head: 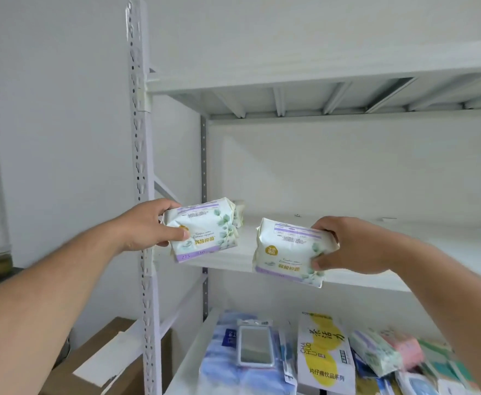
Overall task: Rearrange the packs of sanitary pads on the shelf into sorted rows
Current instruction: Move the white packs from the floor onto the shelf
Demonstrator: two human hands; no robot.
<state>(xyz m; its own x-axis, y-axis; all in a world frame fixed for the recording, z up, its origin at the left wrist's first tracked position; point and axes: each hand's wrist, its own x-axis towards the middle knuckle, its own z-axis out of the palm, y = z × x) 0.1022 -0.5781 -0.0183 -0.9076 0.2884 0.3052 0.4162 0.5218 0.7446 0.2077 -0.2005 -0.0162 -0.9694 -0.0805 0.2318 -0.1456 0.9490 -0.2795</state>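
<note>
Two leaf-print pad packs held up at the shelf [347, 280]
Left pack [205, 228] is gripped by the left hand [151, 223], right pack [293, 250] by the right hand [350, 246].

1. Stockroom or shop back room, not a home.
2. White slotted-steel shelving upright [141, 166] with bare metal shelf boards [404, 269], plain white wall [48, 95] behind.
3. Lower shelf [188, 363] piled with mixed packaged goods: a yellow-and-white carton [324, 357], a blister-packed mirror [255, 346], soft pastel packs [376, 352].
4. Cardboard box [111, 363] on the floor beside the rack.
5. Identical retail packs of pads [205, 229] in both hands.
</note>
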